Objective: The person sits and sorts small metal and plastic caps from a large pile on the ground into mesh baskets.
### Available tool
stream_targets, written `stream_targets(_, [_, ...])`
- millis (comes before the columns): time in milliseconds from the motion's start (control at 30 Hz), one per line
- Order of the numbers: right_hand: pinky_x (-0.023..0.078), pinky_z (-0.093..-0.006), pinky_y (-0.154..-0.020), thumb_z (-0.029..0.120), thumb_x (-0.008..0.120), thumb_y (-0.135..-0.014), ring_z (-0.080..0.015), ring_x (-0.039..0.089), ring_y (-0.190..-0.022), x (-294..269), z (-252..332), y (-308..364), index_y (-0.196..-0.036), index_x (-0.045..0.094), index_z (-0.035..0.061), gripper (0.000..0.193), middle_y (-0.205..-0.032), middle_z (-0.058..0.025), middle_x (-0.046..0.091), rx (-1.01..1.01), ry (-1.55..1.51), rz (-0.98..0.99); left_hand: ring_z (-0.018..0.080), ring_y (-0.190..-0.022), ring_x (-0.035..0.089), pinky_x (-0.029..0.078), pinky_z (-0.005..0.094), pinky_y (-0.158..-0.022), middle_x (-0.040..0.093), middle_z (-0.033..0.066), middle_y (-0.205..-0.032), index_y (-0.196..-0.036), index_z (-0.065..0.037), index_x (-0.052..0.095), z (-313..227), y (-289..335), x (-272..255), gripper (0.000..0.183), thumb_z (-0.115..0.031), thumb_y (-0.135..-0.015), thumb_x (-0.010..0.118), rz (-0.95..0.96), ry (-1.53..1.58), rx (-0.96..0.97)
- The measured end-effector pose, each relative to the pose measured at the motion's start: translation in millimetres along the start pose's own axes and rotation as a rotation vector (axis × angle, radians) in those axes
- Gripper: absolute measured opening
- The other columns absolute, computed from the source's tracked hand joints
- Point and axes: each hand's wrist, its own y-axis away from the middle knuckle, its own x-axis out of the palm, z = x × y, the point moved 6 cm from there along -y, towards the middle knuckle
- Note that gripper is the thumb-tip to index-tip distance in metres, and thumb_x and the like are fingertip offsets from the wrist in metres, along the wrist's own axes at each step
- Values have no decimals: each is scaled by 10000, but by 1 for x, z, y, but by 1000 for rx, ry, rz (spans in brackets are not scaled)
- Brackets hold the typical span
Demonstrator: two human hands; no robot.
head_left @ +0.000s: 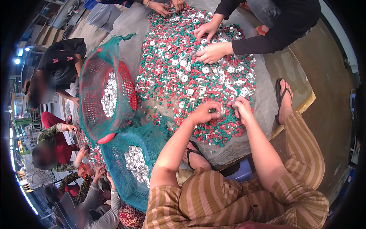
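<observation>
Before me spreads a wide pile of small red and green pieces (164,65) mixed with round silvery-white discs (184,78), many with a raised or dark centre. My left hand (207,112) is over the near part of the pile, its fingers curled round with a pale glint at the tips; what they hold is too small to name. Just right of it, my right hand (242,110) pinches its thumb and fingers together above the pile. Whatever lies between those fingers is hidden.
A red basket (127,86) draped in green netting and a blue basket (114,152) stand left, both containing silvery discs. A co-worker's hands (211,53) reach into the pile from the far right, another's (160,7) at the top. Other people sit left. A grey bucket (103,17) stands far left.
</observation>
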Motion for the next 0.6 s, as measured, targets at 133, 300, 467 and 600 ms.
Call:
stream_targets(133, [305,-250,-287,64,463,-708,-129,422,-339,-15,-2,-1,-771,412,73,81,-688,-103,584,38,-83,-81,261,-1105,472,375,341,-908,526,125,-1133,-815,-73,590,-21,4,-16,126,-103,-711,655,-172,-99,-9])
stream_targets(300, [334,-243,-314,77,448,-752,-126,460,-413,-5,-6,2,-929,439,64,178,-678,-69,530,8,62,-141,302,-1118,453,363,378,-922,494,136,-1179,-769,-97,593,9,4,-85,124,-129,-682,677,-584,-545,-159])
stream_targets(467, [423,-268,-463,148,560,-776,-108,527,-557,-3,-10,-7,-908,573,35,174,-688,-58,571,-271,631,-55,265,-1072,485,393,382,-895,539,96,-1120,-735,-141,580,14,-5,-47,161,-208,-645,696,-313,-530,0])
stream_targets(600, [462,-356,-635,157,683,-679,-217,596,-700,11,1,11,-868,621,83,212,-733,-80,616,-195,1071,-78,258,-898,548,438,358,-772,583,68,-966,-766,-78,541,-5,8,-8,151,-125,-678,654,-162,-326,68])
